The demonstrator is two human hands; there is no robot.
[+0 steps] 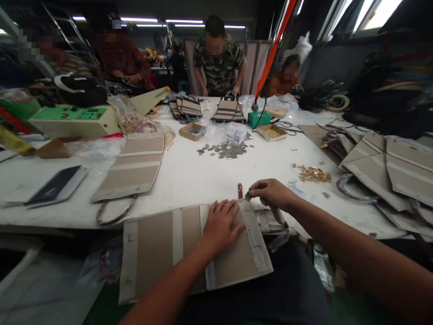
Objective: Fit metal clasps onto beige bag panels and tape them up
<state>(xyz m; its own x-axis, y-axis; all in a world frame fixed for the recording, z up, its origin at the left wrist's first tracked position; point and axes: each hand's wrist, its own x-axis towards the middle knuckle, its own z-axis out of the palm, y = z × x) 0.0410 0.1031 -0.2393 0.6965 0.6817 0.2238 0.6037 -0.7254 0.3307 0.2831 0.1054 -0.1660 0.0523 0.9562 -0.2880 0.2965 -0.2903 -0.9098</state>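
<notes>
A beige bag panel (pixel 155 248) with pale tape strips lies across the table's front edge and over my lap. Flat on its right part rests my left hand (pixel 221 225), fingers spread, pressing it down. Just beyond the panel's upper right corner, my right hand (pixel 270 192) pinches a small dark metal plate (pixel 248 196) between thumb and fingers. A brown strap tab with a metal piece (pixel 240 190) sticks out past the panel's edge beside that plate. Under the right hand is a handle (pixel 279 214) wrapped in clear plastic, partly hidden.
Small grey metal plates (pixel 230 150) lie heaped mid-table, with gold fittings (pixel 313 174) to the right. Another bag panel (pixel 131 167) and a dark notebook (pixel 56 185) lie left. Stacked panels (pixel 382 167) crowd the right. Several people work beyond, one in camouflage (pixel 218 58).
</notes>
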